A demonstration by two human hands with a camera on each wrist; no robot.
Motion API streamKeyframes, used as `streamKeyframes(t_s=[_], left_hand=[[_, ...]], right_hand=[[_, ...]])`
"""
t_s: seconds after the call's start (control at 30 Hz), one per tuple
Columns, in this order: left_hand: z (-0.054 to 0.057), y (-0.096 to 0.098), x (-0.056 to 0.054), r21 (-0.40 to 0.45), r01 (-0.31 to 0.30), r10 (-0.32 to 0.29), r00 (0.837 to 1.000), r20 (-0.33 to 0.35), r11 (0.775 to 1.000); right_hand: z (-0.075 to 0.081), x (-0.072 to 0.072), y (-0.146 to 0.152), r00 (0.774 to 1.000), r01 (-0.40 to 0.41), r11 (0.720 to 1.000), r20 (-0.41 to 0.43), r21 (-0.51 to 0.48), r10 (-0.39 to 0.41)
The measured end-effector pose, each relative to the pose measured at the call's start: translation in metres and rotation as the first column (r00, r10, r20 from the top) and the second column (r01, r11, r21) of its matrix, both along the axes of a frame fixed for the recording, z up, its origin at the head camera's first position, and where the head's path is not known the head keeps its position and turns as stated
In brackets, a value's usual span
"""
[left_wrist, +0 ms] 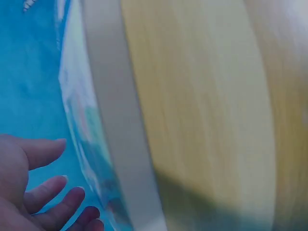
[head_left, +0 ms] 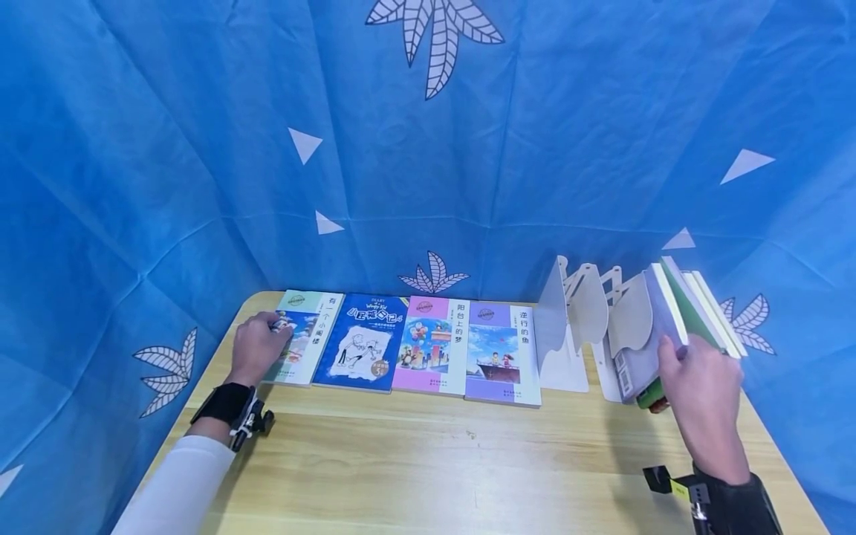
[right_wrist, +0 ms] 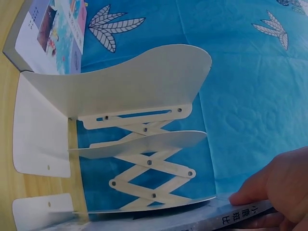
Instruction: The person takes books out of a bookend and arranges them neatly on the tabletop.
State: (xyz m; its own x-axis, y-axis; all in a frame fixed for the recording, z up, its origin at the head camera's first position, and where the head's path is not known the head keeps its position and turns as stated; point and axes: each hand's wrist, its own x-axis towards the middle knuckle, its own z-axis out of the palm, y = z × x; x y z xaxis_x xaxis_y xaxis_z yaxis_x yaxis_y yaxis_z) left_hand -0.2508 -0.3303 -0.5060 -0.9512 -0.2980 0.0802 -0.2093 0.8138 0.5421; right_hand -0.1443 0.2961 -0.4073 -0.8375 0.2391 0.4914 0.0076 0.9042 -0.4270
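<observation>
Over the left side of the green-bordered book, at the left end of a row, is my left hand. In the left wrist view, this hand has its thumb and fingers apart beside the book's thick edge. My right hand grips a pale lavender book, which leans in the white metal bookend rack. Its spine lies between thumb and fingers of that hand in the right wrist view. A green book leans just behind it.
A blue comic book, a pink-bordered book and a purple-bordered book lie face up along the back of the wooden table. More white-paged books lean at the right. A blue leaf-print cloth hangs behind.
</observation>
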Motion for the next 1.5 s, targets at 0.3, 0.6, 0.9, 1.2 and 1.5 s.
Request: streamKeyframes(t_s=[0.3, 0.6, 0.9, 1.2, 1.5], left_hand=[[0.017, 0.023, 0.01, 0.08, 0.06, -0.054, 0.996, -0.072, 0.995], [0.031, 0.042, 0.02, 0.092, 0.106, -0.096, 0.99, -0.106, 0.99], [0.044, 0.061, 0.028, 0.096, 0.145, -0.136, 0.986, -0.091, 0.985], [0.051, 0.078, 0.038, 0.078, 0.201, -0.187, 0.969, -0.16, 0.977], [0.071, 0.101, 0.055, 0.087, 0.267, -0.246, 0.948, -0.203, 0.96]], right_hand=[[-0.001, 0.009, -0.001, 0.995, 0.001, 0.999, -0.096, 0.042, 0.003], [0.002, 0.019, -0.003, 0.993, -0.007, 0.997, -0.114, 0.072, 0.015], [0.006, 0.032, -0.004, 0.982, -0.044, 0.994, -0.179, 0.101, 0.061], [0.01, 0.045, -0.008, 0.973, -0.058, 0.994, -0.216, 0.088, 0.076], [0.014, 0.057, -0.013, 0.97, -0.056, 0.995, -0.23, 0.086, 0.074]])
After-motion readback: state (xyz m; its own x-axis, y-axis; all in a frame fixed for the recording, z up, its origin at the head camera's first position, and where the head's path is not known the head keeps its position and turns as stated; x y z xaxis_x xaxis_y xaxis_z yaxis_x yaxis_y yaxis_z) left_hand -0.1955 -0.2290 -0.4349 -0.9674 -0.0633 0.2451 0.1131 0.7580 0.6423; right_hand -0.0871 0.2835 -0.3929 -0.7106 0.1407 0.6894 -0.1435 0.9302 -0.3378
